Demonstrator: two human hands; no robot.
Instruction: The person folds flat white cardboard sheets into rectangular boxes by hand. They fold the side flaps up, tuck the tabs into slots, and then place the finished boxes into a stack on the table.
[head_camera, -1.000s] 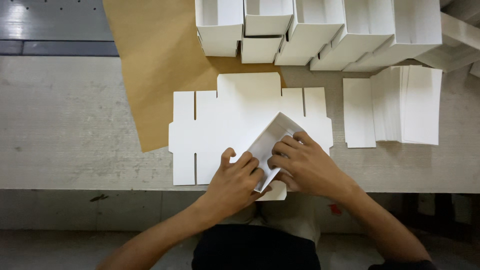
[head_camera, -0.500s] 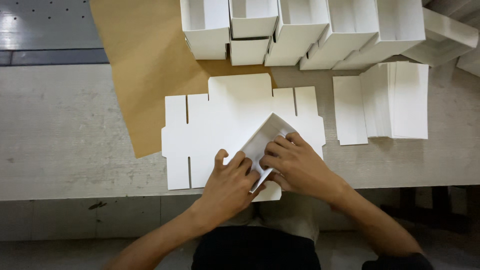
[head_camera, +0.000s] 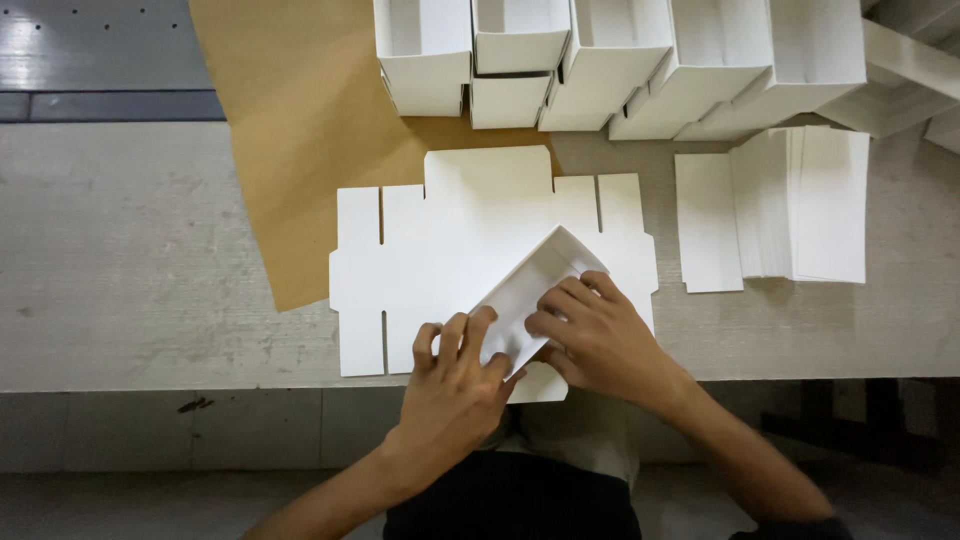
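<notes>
Folded white boxes (head_camera: 620, 60) line the top of the frame, a stack of flat white sheets (head_camera: 790, 205) at right, brown paper (head_camera: 300, 130) upper left. At centre, my left hand (head_camera: 455, 385) and right hand (head_camera: 600, 340) each keep a closed grip on a raised flap (head_camera: 530, 290) of the flat white box blank (head_camera: 450, 250) on the worktop (head_camera: 130, 260).

A packing workshop: a worn grey workbench (head_camera: 120, 290) carries folded white cartons (head_camera: 620, 60) along the upper frame, flat white blanks (head_camera: 790, 205) stacked at right, and brown paper (head_camera: 300, 130) upper left.
</notes>
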